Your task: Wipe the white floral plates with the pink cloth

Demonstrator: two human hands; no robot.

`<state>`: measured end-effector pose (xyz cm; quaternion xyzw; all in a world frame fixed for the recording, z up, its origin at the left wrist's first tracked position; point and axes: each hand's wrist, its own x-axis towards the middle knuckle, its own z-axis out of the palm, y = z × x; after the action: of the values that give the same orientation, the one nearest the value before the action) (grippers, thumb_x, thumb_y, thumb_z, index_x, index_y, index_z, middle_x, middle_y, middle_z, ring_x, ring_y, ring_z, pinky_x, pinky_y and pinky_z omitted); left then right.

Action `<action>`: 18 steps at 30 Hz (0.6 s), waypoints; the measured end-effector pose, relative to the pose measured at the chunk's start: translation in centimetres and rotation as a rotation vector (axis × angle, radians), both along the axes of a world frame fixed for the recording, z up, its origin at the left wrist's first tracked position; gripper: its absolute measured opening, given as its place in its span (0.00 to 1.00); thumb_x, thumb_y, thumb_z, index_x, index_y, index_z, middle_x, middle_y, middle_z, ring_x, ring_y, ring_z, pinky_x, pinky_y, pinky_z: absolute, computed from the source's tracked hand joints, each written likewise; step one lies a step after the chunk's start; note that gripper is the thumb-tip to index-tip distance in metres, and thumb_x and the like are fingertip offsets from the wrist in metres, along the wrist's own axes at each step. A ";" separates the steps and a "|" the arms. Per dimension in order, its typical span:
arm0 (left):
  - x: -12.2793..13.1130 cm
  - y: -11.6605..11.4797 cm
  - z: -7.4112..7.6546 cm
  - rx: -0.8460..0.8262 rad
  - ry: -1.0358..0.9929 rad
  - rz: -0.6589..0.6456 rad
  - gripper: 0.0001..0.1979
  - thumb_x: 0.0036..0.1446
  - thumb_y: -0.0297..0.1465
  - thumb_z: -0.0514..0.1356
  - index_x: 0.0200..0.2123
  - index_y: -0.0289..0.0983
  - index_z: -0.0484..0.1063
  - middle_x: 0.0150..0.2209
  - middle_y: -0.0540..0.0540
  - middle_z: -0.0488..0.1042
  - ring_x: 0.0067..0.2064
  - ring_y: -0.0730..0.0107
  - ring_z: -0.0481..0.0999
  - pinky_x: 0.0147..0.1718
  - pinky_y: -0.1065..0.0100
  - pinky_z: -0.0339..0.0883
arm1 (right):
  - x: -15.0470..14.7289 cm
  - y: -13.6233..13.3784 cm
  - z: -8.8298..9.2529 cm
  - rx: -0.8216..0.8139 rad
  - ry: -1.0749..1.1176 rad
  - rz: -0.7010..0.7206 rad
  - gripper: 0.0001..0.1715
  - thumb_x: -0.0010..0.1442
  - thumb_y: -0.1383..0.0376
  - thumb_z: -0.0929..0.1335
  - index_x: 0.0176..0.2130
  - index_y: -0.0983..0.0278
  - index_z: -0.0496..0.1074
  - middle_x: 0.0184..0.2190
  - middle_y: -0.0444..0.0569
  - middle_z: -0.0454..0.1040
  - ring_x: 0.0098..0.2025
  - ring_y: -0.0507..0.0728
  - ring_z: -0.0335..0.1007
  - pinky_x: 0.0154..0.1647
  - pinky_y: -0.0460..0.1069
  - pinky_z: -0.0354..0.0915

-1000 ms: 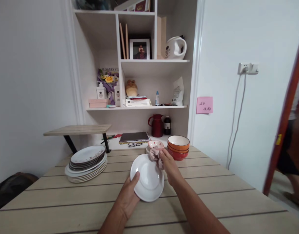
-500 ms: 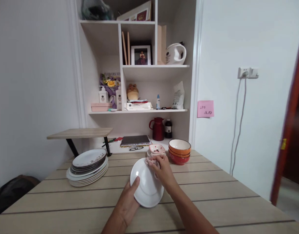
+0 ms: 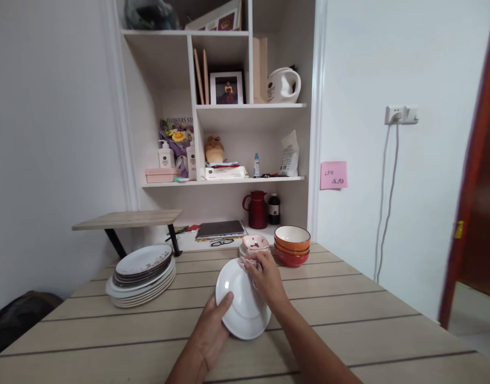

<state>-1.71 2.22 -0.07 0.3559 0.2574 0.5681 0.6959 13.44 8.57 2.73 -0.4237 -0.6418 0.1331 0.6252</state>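
One white plate [image 3: 237,296] grasped in left grip [image 3: 213,320]; right grip [image 3: 267,278] pinching cloth [image 3: 245,262] against it; nested bowls [image 3: 291,246] at plate's one o'clock, dish [image 3: 255,242] at twelve.

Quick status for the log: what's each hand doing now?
Left hand: closed on the white plate, thumb on top.
Right hand: closed on a cloth, at the plate's rim.

"Left hand [image 3: 213,322] — condition?"
"Bare; left forearm [image 3: 192,358] likewise, uncovered down to the view's lower edge."
"Right hand [image 3: 267,278]?"
"Bare also; right forearm [image 3: 311,344] uncovered — slim at the wrist; broader towards the elbow."
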 end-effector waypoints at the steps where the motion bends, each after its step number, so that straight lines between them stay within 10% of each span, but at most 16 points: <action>1: 0.0 0.0 -0.1 0.004 0.001 -0.003 0.26 0.53 0.32 0.64 0.56 0.32 0.67 0.46 0.35 0.79 0.50 0.55 0.76 0.50 0.60 0.66 | 0.0 0.0 0.0 -0.001 -0.018 -0.001 0.08 0.55 0.62 0.68 0.35 0.61 0.75 0.39 0.52 0.72 0.43 0.60 0.67 0.49 0.54 0.62; 18: 0.5 -0.4 0.2 0.072 -0.058 0.024 0.28 0.48 0.29 0.68 0.54 0.41 0.69 0.47 0.42 0.78 0.47 0.61 0.76 0.50 0.63 0.63 | -4.6 -4.0 1.4 0.165 -0.658 0.141 0.07 0.56 0.63 0.70 0.37 0.51 0.77 0.48 0.45 0.72 0.52 0.62 0.60 0.49 0.57 0.52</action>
<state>-1.19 1.84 0.15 0.3611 0.2208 0.5953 0.6830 8.84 4.58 4.09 -0.3465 -0.8453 -0.0203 0.4063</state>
